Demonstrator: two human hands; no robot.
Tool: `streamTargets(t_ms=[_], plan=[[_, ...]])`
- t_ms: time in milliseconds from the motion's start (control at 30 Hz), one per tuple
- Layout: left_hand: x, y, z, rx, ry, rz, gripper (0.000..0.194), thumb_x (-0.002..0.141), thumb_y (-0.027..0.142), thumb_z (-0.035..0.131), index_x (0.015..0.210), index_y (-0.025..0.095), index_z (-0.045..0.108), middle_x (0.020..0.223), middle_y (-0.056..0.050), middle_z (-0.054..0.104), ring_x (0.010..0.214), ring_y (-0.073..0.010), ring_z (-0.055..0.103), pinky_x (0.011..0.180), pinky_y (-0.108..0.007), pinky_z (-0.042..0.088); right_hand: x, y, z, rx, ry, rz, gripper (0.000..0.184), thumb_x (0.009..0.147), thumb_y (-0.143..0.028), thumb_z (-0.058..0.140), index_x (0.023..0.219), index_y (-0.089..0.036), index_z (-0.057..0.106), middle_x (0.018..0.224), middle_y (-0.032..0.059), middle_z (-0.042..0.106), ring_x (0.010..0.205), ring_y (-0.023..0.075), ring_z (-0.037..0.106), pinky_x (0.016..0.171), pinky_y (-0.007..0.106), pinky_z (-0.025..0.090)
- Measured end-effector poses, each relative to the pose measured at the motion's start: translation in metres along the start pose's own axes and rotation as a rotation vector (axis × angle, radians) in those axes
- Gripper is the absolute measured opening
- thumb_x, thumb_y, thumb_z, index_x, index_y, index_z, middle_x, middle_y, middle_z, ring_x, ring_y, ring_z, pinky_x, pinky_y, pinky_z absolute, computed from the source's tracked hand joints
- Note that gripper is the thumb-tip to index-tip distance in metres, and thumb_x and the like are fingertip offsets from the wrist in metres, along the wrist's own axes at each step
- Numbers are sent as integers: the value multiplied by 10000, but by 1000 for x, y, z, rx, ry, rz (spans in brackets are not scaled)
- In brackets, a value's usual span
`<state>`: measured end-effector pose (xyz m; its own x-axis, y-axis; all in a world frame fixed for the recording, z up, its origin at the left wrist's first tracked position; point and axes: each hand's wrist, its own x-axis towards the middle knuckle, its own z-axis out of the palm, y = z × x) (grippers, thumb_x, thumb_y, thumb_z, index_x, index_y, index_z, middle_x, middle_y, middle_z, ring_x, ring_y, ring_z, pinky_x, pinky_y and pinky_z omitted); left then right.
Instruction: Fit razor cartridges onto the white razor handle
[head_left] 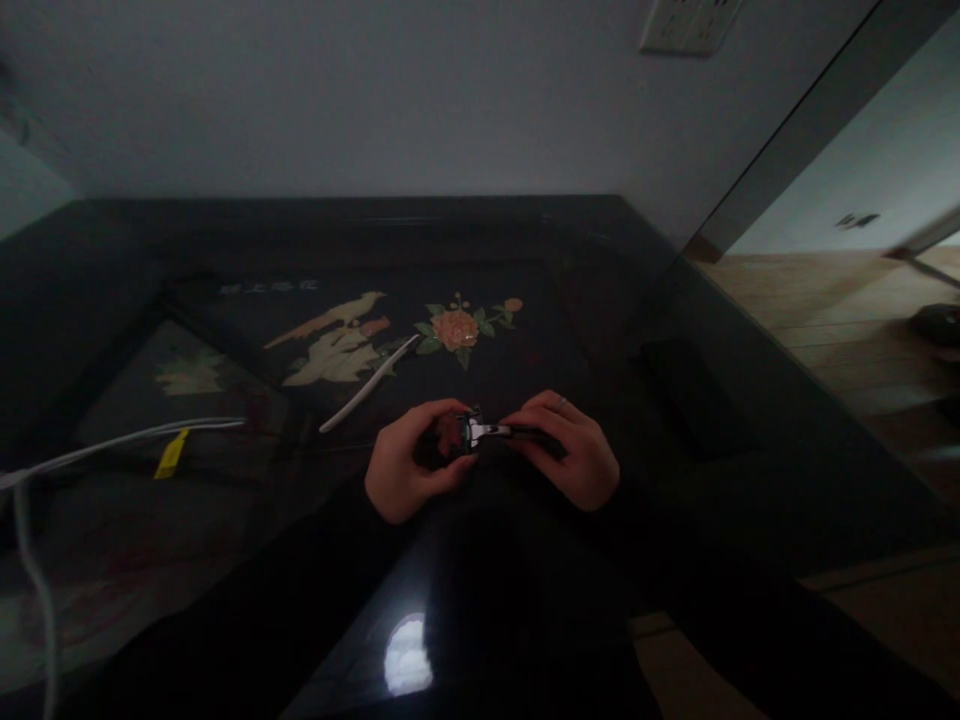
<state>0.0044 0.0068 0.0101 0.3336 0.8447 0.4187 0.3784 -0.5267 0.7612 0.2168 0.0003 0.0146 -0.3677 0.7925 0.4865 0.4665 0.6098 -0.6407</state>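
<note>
Table (600,300): near-black, with a pattern of cream bird, orange-pink flower (455,329) and green leaves (427,346). Cable (112,443): pale grey; tag (172,454): yellow. Strip (367,385): off-white. Sleeves: black. Wall (337,110): grey. Floor (795,310): tan, plank-patterned. Handheld tool (487,430): silver and black.

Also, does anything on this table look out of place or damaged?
Slightly odd: a short white strip lies loose, slanting across the bird picture, apart from the white cable. No visible damage.

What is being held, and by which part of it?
A small silver-and-black tool: left hand at its wide end, right hand on its dark handle.
</note>
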Motion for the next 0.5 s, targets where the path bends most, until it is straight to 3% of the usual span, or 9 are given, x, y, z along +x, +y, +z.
streamTargets(t_ms=[167,500], plan=[[1,-1,0,129,-4,-17,306,741,289,647,1011,165,575,694,7,606,639,-144,574,661,-284,472,2,0,-4,-77,-18,-1,233,847,-106,524,1027,-209,629,912,57,588,864,182,592,784,307,504],[4,0,-1,23,79,-35,194,761,296,595,897,165,551,689,-1,588,635,-138,562,623,-265,469,-3,0,7,-168,-36,31,172,848,-196,589,1011,-168,638,905,75,622,860,198,596,776,321,474]])
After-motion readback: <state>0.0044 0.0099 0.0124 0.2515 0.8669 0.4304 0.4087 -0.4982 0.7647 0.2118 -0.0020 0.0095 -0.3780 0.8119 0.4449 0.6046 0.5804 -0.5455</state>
